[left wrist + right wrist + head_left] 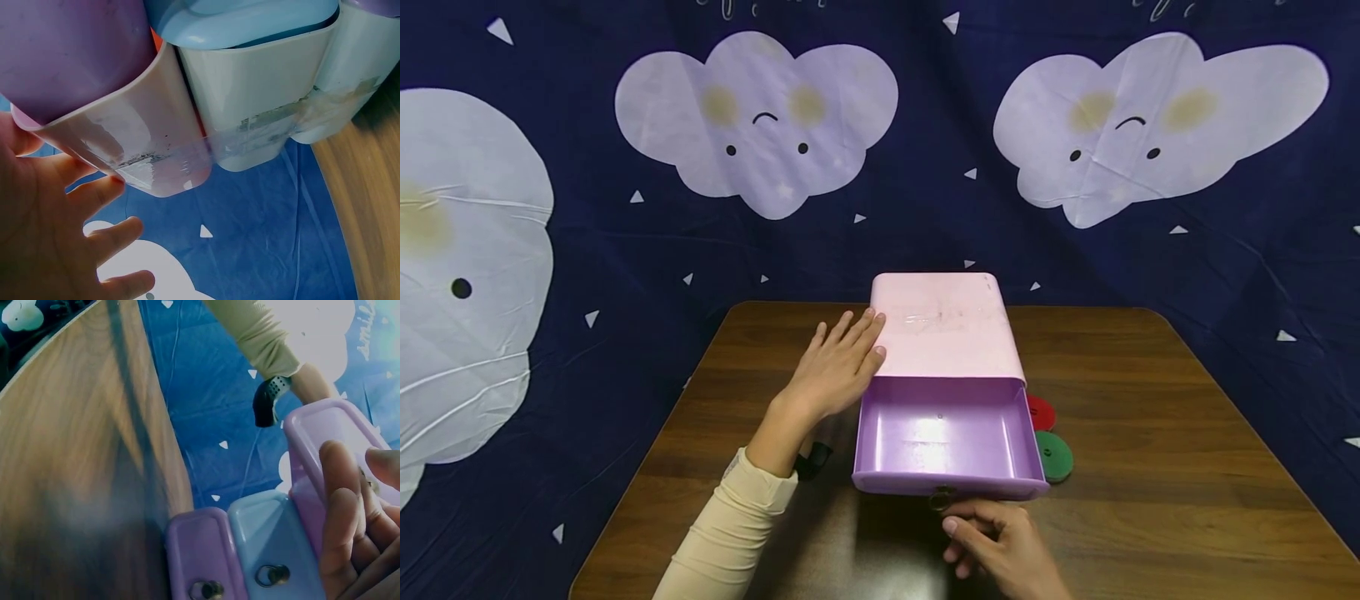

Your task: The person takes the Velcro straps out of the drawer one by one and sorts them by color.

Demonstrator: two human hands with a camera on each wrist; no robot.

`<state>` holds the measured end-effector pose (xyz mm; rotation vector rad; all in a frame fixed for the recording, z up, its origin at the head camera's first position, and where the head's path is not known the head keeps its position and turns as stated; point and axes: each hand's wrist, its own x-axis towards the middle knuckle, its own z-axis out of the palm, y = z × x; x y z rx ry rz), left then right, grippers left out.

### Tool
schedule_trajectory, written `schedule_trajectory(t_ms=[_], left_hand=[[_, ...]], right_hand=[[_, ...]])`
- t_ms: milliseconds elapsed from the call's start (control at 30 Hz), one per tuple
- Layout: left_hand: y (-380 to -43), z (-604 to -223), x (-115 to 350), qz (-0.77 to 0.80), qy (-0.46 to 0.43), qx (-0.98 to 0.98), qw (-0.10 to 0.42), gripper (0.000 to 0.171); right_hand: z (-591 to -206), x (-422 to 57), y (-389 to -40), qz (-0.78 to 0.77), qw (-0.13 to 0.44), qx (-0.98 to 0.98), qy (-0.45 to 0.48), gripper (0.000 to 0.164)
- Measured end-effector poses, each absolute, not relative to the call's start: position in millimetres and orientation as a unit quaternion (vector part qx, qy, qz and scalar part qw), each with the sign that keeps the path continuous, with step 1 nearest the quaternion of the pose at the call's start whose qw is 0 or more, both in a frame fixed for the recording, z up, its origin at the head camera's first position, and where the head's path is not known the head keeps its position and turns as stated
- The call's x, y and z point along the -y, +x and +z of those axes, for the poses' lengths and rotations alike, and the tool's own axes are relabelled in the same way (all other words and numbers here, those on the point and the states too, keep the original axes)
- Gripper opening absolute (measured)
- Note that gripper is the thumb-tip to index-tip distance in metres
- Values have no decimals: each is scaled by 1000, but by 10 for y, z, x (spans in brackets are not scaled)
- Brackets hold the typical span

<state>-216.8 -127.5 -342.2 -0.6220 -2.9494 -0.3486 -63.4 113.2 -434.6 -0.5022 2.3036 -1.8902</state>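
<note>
One glossy, box-shaped purple plastic drawer (902, 482) juts out from the smooth, round-cornered pink casing (947, 333) on the wood-grained table (1150, 417). My left hand (833, 371) is spread, fingers loosely extended, tips against the casing's side. My right hand (1006, 542) bends its fingers beside the drawer's round ring pull (940, 501); whether they pinch it, I can't quite tell.
</note>
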Motion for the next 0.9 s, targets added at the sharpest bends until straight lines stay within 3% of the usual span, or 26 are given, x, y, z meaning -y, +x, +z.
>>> schedule_trajectory(t_ms=[433,900], left_hand=[[-2160,-3430,1290,-117,-204,971,51,56],[-2161,-3423,1285,-117,-207,970,53,56]], right_hand=[[-4407,-1045,-677,-681,147,-712,-89,37],[-4374,-989,-728,-681,143,-710,-113,39]])
